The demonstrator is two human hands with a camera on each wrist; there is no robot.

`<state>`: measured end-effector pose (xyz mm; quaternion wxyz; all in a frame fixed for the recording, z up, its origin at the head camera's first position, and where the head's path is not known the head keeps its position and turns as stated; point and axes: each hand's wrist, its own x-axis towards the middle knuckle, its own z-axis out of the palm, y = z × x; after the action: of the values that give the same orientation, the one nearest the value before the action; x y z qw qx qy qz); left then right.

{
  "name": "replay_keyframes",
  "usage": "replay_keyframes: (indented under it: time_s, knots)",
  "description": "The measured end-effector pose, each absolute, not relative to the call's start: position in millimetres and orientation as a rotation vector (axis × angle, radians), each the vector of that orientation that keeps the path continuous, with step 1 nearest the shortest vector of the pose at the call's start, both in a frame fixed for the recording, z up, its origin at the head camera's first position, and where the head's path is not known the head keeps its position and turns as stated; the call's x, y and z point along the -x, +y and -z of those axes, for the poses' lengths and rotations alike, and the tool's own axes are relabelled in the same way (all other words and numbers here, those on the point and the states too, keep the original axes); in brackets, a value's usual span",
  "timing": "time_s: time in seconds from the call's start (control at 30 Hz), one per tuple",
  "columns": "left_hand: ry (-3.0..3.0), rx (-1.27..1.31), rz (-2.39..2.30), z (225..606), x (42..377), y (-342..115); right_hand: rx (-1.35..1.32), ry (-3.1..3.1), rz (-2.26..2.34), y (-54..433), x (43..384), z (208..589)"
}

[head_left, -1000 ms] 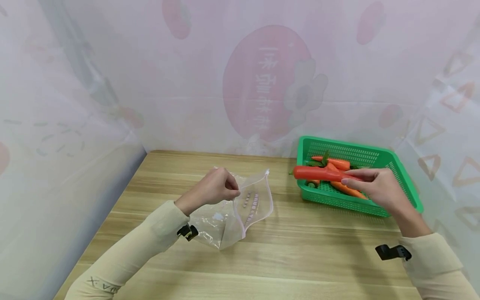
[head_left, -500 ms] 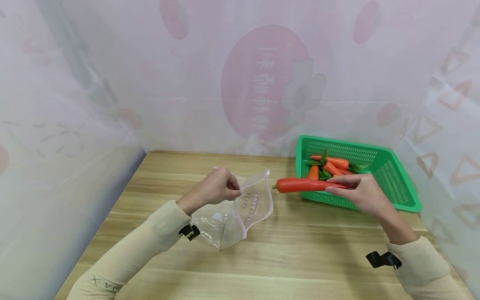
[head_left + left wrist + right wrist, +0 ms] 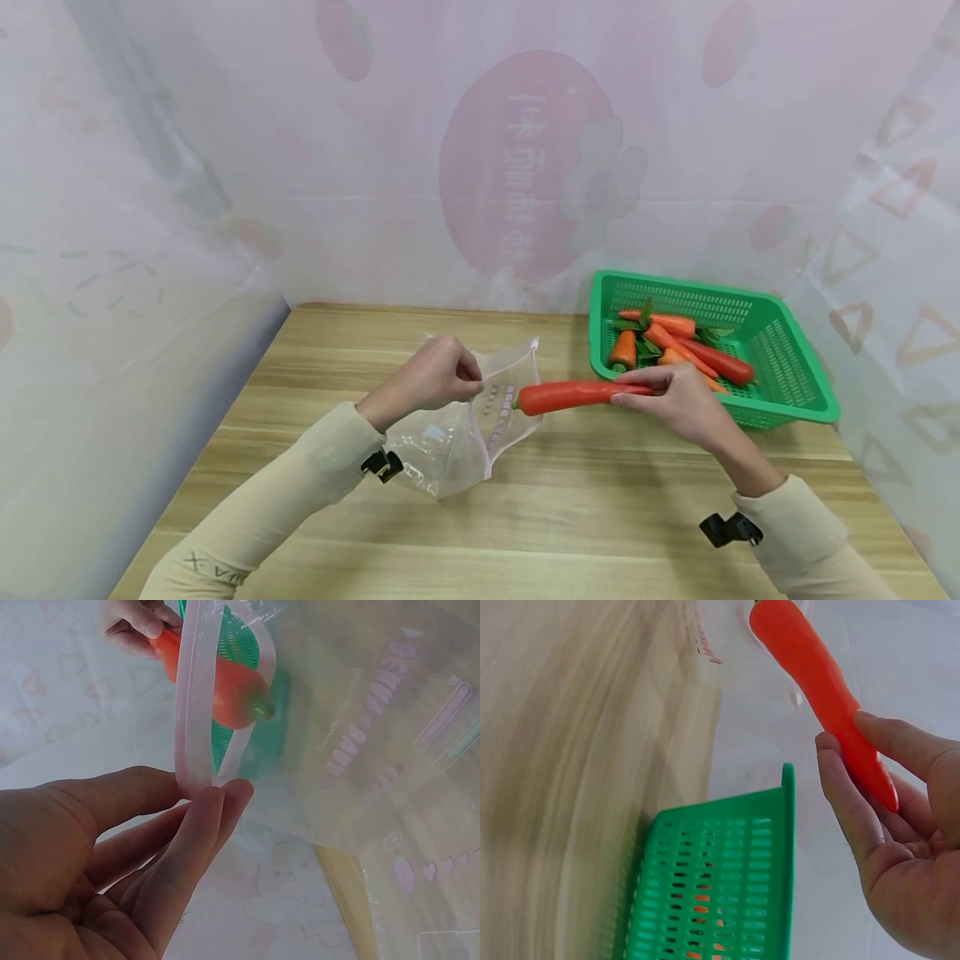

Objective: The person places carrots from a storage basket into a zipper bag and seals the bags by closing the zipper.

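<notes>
My left hand (image 3: 437,373) pinches the pink-edged mouth of a clear zip bag (image 3: 360,750) between thumb and fingers; the mouth gapes toward the right. With thumb and fingertips my right hand (image 3: 678,406) holds a red carrot (image 3: 562,397) by its thin end. The carrot lies nearly level, its green stem end pointing left and overlapping the bag's mouth in the head view. Through the bag's opening, the left wrist view shows that stem end. In the right wrist view the narrow tip rests near the palm.
A green perforated basket (image 3: 795,404) with several carrots (image 3: 723,361) and leaves stands at the back right of the wooden table (image 3: 570,517). Behind the table hangs a pale printed curtain (image 3: 360,167), with more fabric at both sides.
My right hand has carried the red carrot left and slightly down, from over the basket to the bag's mouth. The left hand and bag have stayed almost in place.
</notes>
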<state>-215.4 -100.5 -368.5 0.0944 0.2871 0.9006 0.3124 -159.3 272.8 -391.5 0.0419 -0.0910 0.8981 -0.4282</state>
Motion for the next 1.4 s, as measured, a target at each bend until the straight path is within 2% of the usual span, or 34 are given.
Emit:
replay_keyframes:
  time_s: [0.67, 1.4]
  knots:
    - [2.693, -0.816, -0.917, 369, 215, -98, 0.262, 2.746, 1.408, 210, 166, 441]
    - [2.691, -0.867, -0.928, 373, 213, -92, 0.312, 2.947, 1.232, 164, 162, 448]
